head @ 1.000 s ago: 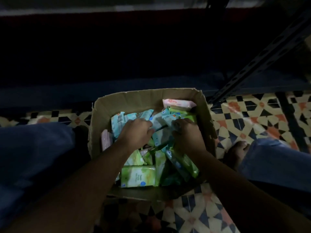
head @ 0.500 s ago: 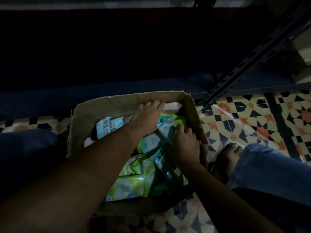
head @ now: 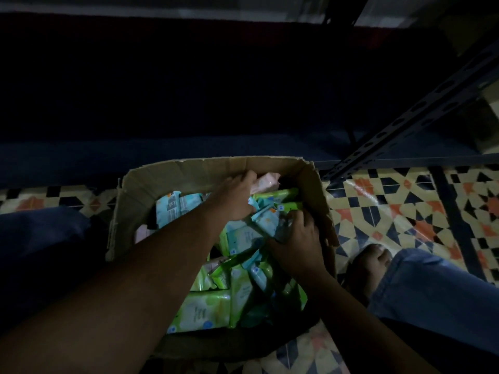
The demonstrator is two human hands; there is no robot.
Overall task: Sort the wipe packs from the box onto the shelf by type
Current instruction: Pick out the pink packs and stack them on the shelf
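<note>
the open brown cardboard box [head: 189, 174] sits on the patterned tile floor [head: 391, 206], between the person's knees, and it is full of soft plastic wipe packs in a messy heap. there are green wipe packs [head: 199, 311] near the front, light blue wipe packs [head: 175, 206] toward the back left, and a pale pink wipe pack [head: 266, 182] at the far side. the left hand [head: 235, 198] reaches over the heap toward the pink pack, with its fingers laid out fairly straight; it touches packs but i cannot tell if it holds one. the right hand [head: 297, 238] is deeper in the box by the right wall, with its fingers curled round a light blue pack [head: 267, 220]. the dark metal shelf [head: 405, 122] stands just behind the box, and no pack can be seen on it in this dim light. these packs look light, squashy and a bit slippery, so i think they may slide out of a loose hold. it seems best to take one by its long sides, round the middle, not by the thin crinkly end.
</note>
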